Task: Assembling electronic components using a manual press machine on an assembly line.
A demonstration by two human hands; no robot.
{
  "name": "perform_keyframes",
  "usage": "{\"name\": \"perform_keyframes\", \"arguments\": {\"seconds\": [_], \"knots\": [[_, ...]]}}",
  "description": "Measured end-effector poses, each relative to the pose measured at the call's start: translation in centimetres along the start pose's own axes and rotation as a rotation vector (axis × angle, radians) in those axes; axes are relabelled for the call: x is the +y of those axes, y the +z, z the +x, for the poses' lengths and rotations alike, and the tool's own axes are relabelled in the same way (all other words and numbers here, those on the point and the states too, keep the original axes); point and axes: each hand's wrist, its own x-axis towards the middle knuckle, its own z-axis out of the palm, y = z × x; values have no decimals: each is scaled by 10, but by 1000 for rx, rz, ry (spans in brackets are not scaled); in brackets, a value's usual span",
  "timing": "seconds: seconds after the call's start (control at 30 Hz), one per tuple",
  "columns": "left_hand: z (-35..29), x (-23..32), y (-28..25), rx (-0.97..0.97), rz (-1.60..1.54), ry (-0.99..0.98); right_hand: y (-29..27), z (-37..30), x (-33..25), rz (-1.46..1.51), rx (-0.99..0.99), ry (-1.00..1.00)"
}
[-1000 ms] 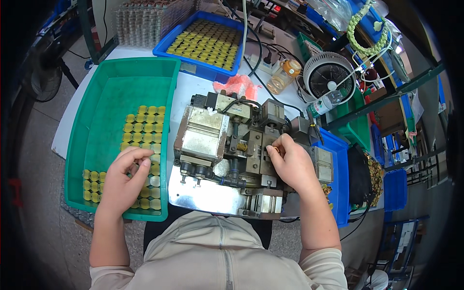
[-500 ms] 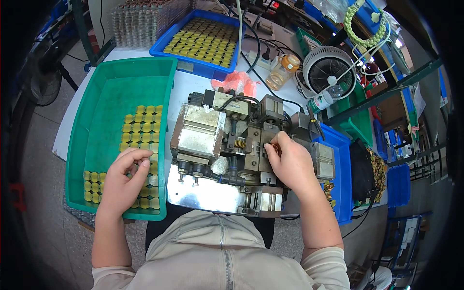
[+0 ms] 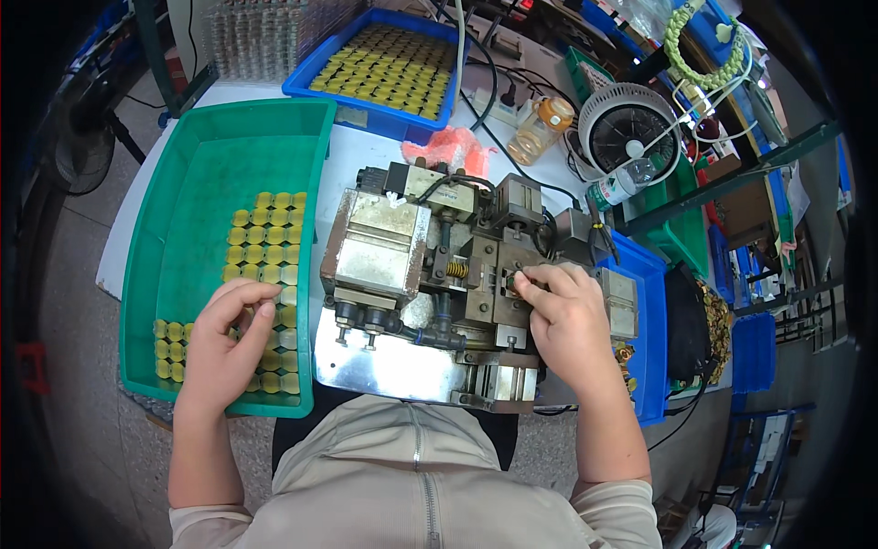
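My left hand (image 3: pixel 224 343) hovers over the front of a green tray (image 3: pixel 139 274). Its fingers curl loosely, with a gap between thumb and forefinger, and nothing shows in them. Rows of small yellow spool-like parts (image 3: pixel 265 235) lie in the tray, some hidden beneath this hand. At the metal bench machine (image 3: pixel 380 242), my right hand (image 3: pixel 572 320) has its thumb and forefinger closed at the middle fixture. A small copper-coloured part (image 3: pixel 512 285) shows at their tips, mostly hidden by them.
Behind the machine are a pink cloth (image 3: pixel 448 151) and a blue tray (image 3: pixel 306 84) full of yellow parts. An orange-capped bottle (image 3: pixel 540 133), a fan (image 3: pixel 631 137) and a clear bottle (image 3: pixel 617 188) stand back right. Another blue bin (image 3: pixel 649 348) holds brassy parts beside my right forearm.
My right fingers have shifted at the fixture and now press down on it, the hand slightly lower and turned. My left hand has barely moved. The whole view has shifted slightly.
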Motion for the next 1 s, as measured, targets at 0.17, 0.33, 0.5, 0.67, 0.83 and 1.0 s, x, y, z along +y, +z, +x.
{"name": "perform_keyframes", "arguments": {"seconds": [0.17,0.33,0.5,0.67,0.83,1.0], "knots": [[6,24,-3,-31,6,90,3,-2,-5,-42,-49,52],[35,71,21,-154,77,314,6,0,-3,-35,-59,75],[69,98,97,-299,237,861,0,-7,0,34,-46,72],[96,91,168,-430,479,891,-20,-25,29,184,226,161],[106,102,188,-622,569,922,-67,-104,105,252,536,590],[105,105,190,-647,652,953,-54,-184,182,202,413,1034]]}}
